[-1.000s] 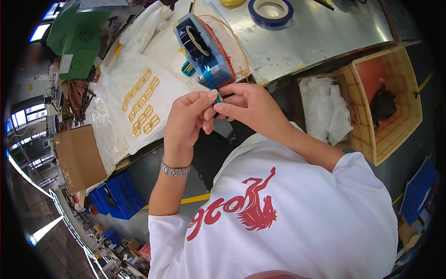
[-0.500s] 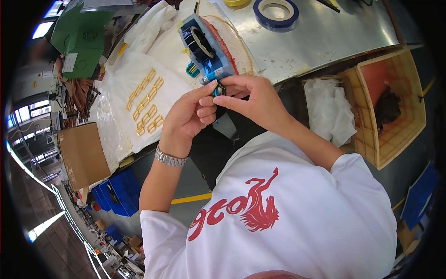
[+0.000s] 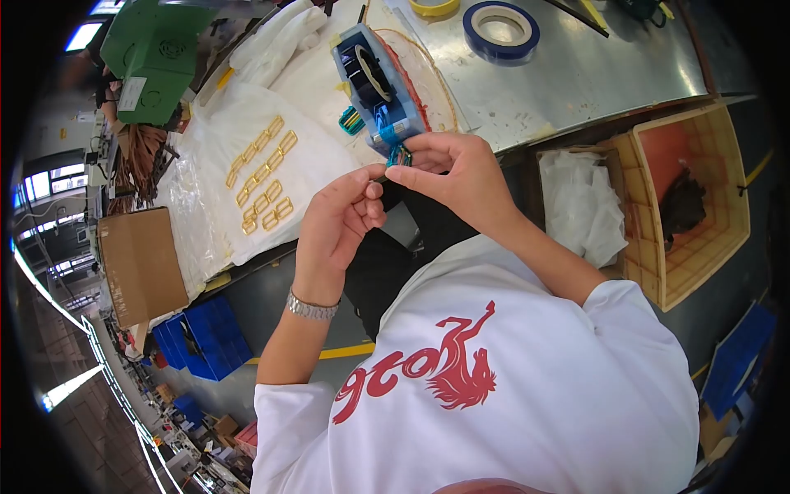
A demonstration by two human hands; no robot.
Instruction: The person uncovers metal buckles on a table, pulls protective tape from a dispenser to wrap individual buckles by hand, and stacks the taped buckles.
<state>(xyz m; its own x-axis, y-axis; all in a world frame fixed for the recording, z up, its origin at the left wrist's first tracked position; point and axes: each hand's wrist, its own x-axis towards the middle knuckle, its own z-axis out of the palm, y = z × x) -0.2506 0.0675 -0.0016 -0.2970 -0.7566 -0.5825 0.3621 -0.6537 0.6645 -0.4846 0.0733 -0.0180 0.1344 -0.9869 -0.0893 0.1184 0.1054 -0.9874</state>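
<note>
My right hand [image 3: 465,173] pinches a small blue-green piece [image 3: 399,156] with gold-looking edges, just below the front end of a grey-blue tape dispenser [image 3: 403,99]. Blue tape [image 3: 385,125] runs down the dispenser's front towards this piece. My left hand [image 3: 346,210] is closed, thumb and index finger pressed together at the piece's left side; what they grip, if anything, is too small to make out. A similar blue-green piece [image 3: 351,121] lies on the table left of the dispenser. Several gold rectangular frames [image 3: 263,173] lie in rows on a white sheet [image 3: 317,148].
Rolls of blue-edged tape [image 3: 535,41] and yellow tape [image 3: 434,6] lie on the metal tabletop [image 3: 592,82]. A yellow crate [image 3: 724,222] and a box of white plastic [image 3: 580,198] stand at right. A cardboard box [image 3: 144,263] and green machine [image 3: 156,58] are at left.
My left fingers have drawn slightly left and down from the piece, uncovering more of it. My right hand keeps its pinch. The whole view has shifted a little.
</note>
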